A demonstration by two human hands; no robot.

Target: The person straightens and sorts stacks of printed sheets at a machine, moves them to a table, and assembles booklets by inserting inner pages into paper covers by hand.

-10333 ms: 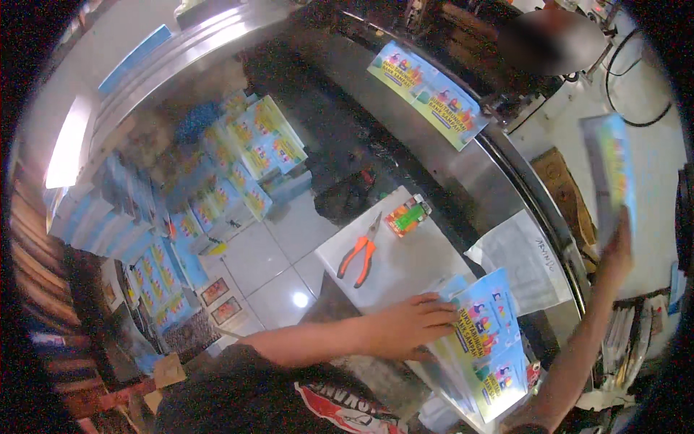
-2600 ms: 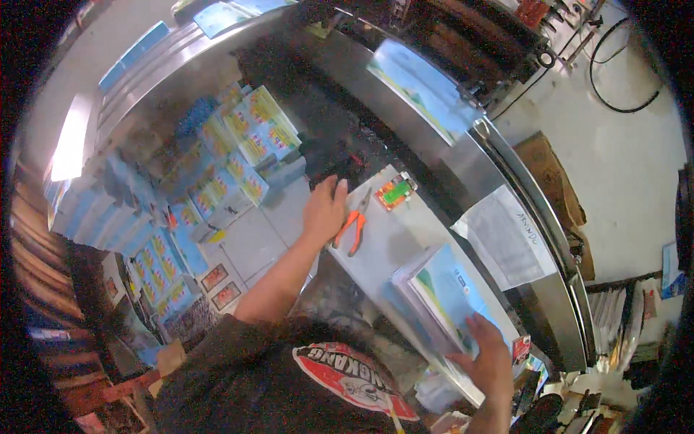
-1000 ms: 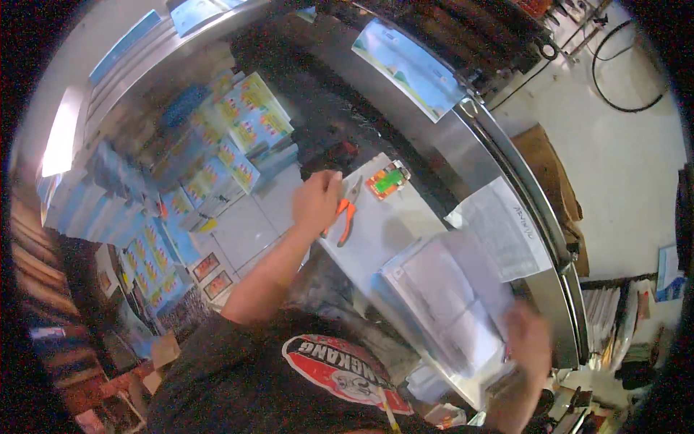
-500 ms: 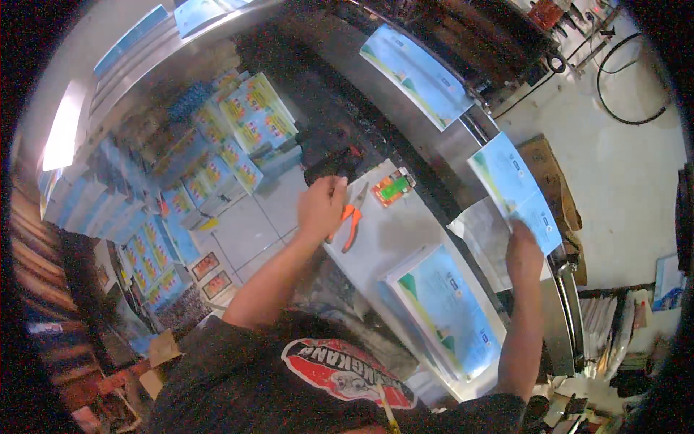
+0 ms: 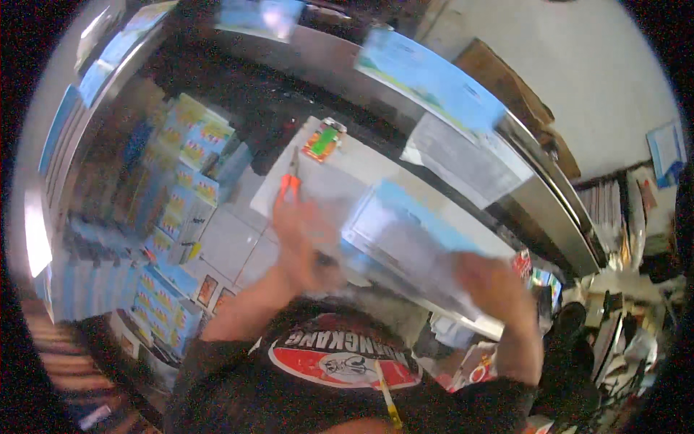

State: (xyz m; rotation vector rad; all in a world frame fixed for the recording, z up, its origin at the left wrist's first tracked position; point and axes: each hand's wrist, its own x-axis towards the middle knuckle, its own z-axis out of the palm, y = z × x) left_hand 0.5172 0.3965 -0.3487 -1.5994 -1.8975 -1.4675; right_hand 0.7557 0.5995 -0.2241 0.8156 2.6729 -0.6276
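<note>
Motion blurs both of my hands. My left hand (image 5: 307,249) is beside the white tabletop's near edge, just below the orange-handled pliers (image 5: 290,182); its fingers are too smeared to read. To the right, my right hand (image 5: 488,281) has its fingers closed at the end of a pale, blurred sheet (image 5: 408,249). That sheet slants over the stack of light-blue printed sheets (image 5: 434,210) on the table, hiding much of it. Beyond the pliers lies a small orange-and-green packet (image 5: 325,141).
Blue printed sheets (image 5: 430,79) lie along a curved dark machine bed across the far side, with a greyish paper (image 5: 466,159) below them. Stacks of printed cartons or sheets (image 5: 191,134) stand on the left. Bundled papers (image 5: 603,210) are at the right.
The view has swung to the right. My right hand has left the blue sheets on the machine bed and is now over the table stack. My left hand has come nearer to me.
</note>
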